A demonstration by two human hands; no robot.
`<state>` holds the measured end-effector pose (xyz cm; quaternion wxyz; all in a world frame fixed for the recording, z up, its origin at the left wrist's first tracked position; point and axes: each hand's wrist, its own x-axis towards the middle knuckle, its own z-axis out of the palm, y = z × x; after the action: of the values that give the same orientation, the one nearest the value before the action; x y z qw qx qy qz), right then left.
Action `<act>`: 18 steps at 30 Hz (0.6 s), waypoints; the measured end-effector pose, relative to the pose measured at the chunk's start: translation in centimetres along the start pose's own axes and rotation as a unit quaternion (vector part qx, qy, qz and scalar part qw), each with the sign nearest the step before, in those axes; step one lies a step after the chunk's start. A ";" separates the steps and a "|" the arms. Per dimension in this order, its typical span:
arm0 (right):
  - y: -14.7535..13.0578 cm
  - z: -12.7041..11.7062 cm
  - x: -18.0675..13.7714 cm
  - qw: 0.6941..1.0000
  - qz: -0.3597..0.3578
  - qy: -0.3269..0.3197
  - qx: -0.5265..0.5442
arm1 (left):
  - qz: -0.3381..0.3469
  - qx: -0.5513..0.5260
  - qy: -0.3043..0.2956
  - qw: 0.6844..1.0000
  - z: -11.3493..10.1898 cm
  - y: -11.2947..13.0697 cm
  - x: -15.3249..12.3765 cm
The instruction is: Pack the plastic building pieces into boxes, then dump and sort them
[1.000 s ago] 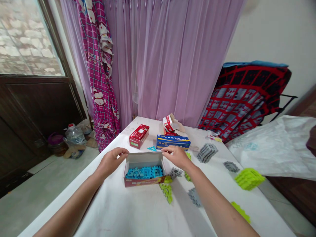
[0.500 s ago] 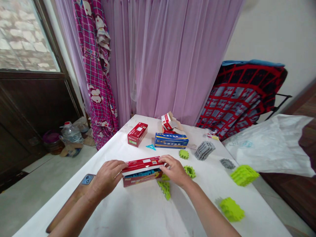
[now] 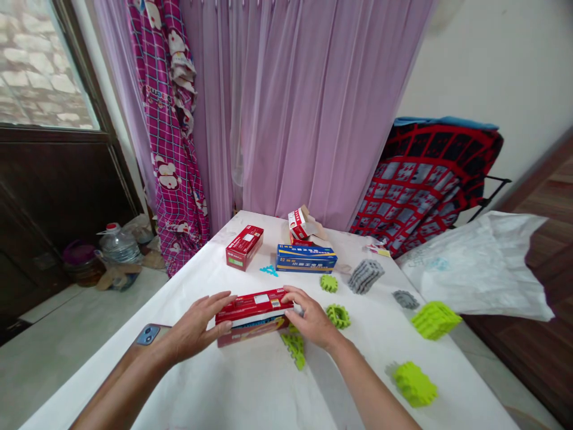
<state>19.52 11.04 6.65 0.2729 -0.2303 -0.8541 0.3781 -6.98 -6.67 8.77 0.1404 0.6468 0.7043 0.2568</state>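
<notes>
- White-covered surface (image 3: 242,394), lilac curtain (image 3: 331,119) behind.
- Red box (image 3: 239,338) set between the hands; lid (image 3: 246,307) nearly down, blue pieces (image 3: 257,321) visible through the front gap.
- Lid's left end straddled by the thumb and fingers of the left hand (image 3: 199,322); right end pinched likewise by the right hand (image 3: 311,319).
- Front edge probably best guided with both thumbs, ends lowered evenly. Any proud piece should be flattened first, or the card may buckle.
- Green triangular piece (image 3: 294,349), just beside the right hand, should be left undisturbed.
</notes>
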 end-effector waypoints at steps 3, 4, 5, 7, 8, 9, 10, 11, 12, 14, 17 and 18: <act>0.4 0.1 0.1 1.000 -0.005 -0.013 -0.006 | 0.004 0.009 -0.013 1.000 0.0 0.2 0.5; 0.5 0.2 0.2 1.000 -0.007 -0.014 -0.010 | 0.007 0.015 -0.017 1.000 0.0 0.3 0.5; 0.7 0.3 0.2 1.000 -0.008 -0.013 -0.015 | 0.013 0.024 -0.022 0.999 0.0 0.4 0.5; 1.1 0.7 0.2 1.000 -0.012 -0.002 -0.026 | 0.023 0.056 -0.032 0.998 0.1 0.6 0.5; 1.3 0.9 0.1 0.999 -0.016 0.006 -0.032 | 0.025 0.078 -0.040 0.996 0.2 0.8 0.4; 1.5 1.2 0.1 0.999 -0.021 0.013 -0.036 | 0.024 0.102 -0.047 0.993 0.3 0.9 0.4; 1.8 1.4 0.0 0.999 -0.026 0.021 -0.039 | 0.021 0.125 -0.053 0.991 0.5 1.1 0.3; 2.0 1.6 -0.2 0.998 -0.031 0.030 -0.040 | 0.018 0.146 -0.055 0.987 0.6 1.3 0.3; 2.3 1.8 -0.3 0.998 -0.037 0.038 -0.041 | 0.016 0.167 -0.055 0.984 0.8 1.5 0.2; 2.7 2.1 -0.4 0.997 -0.050 0.048 -0.046 | 0.014 0.201 -0.053 0.978 0.9 2.0 0.2; 3.1 2.3 -0.4 0.995 -0.065 0.055 -0.061 | 0.002 0.232 -0.061 0.971 0.8 2.6 0.3; 3.1 2.3 -0.4 0.994 -0.067 0.056 -0.067 | -0.003 0.235 -0.064 0.970 0.7 2.8 0.3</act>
<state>18.90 11.51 2.82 0.3290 -0.2110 -0.8744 0.2874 -4.33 -6.11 9.75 0.0301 0.6749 0.7361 0.0419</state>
